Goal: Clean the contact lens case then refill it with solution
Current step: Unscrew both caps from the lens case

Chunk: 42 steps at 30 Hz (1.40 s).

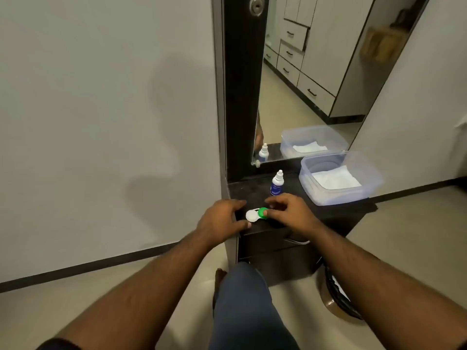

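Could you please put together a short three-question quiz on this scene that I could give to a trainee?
1. True or false: the small white-and-blue solution bottle stands upright with its cap on.
2. Which hand touches the green cap of the white contact lens case? A) left hand B) right hand C) neither
3. What lies inside the clear plastic container on the dark cabinet top?

Key:
1. True.
2. B: the right hand has its fingertips on the green cap, while the left hand rests beside the white cap.
3. A folded white tissue.
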Available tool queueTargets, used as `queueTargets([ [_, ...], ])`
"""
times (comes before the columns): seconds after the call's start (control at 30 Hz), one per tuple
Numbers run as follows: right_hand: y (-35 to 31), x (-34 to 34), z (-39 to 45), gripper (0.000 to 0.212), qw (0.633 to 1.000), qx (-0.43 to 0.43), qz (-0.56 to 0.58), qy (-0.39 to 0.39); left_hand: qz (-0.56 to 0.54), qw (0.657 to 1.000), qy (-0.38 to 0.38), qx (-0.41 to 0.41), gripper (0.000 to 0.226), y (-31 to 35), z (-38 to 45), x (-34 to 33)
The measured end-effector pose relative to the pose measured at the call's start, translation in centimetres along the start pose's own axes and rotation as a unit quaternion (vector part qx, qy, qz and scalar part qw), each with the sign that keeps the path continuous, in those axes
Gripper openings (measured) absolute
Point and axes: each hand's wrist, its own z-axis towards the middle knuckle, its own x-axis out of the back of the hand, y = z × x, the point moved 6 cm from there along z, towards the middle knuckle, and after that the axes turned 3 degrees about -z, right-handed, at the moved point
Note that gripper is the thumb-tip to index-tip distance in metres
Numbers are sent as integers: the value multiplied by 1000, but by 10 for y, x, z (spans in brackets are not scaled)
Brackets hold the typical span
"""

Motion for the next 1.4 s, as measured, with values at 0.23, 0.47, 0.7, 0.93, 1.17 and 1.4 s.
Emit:
queueTargets([
  [0.23,13,-7,18,56,997,41,-31,-50,-79,996,-29,-21,61,-4,16,-19],
  [0.47,17,-9,23,41,997,55,-33,-40,-117,992,22,-32,49,-14,21,-27],
  [0.7,21,-12,25,41,996,70,-28,-36,-162,986,39,8,51,-19,22,-31],
  [0.93,18,-11,21,39,997,65,-11,-33,-140,988,56,28,53,-14,23,-30],
  [1.17,21,-12,22,39,997,64,0,-34,-77,996,52,-8,55,-12,17,-30],
  [1.4,18,-9,21,40,997,64,6,-32,-136,982,127,-8,51,-14,1,-27],
])
